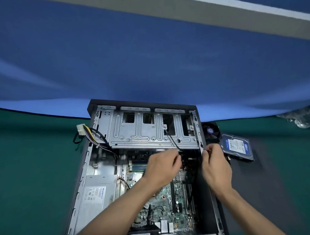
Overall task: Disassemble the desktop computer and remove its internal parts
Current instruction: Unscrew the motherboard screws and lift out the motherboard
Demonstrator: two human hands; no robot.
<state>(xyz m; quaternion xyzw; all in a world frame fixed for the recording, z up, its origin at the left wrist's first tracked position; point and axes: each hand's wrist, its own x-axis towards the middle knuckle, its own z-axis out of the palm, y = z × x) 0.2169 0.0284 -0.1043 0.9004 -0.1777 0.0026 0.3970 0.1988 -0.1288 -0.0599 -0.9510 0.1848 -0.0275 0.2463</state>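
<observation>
1. Both bare hands are held inside the open grey metal desktop computer case [92, 154], which lies on its side on the green table surface [29, 165]. The left hand [163, 168] is curled over the middle, fingers bent inward at a thin black cable [172, 139]; whether anything is pinched cannot be told because of blur.
2. The right hand [214, 164] is closed at the case's right wall, thumb and forefinger pressed together; what they have hold of cannot be told.
3. Contained in the case are one green motherboard [164, 212], one silver power supply box [98, 191] at the left, and one grey metal drive cage [151, 129] across the far end.
4. One bundle of coloured wires with a white connector [81, 130] hangs over the left wall.
5. Outside, to the right, one blue-labelled hard drive [237, 146] and one black fan [211, 131] are lying on the table.
</observation>
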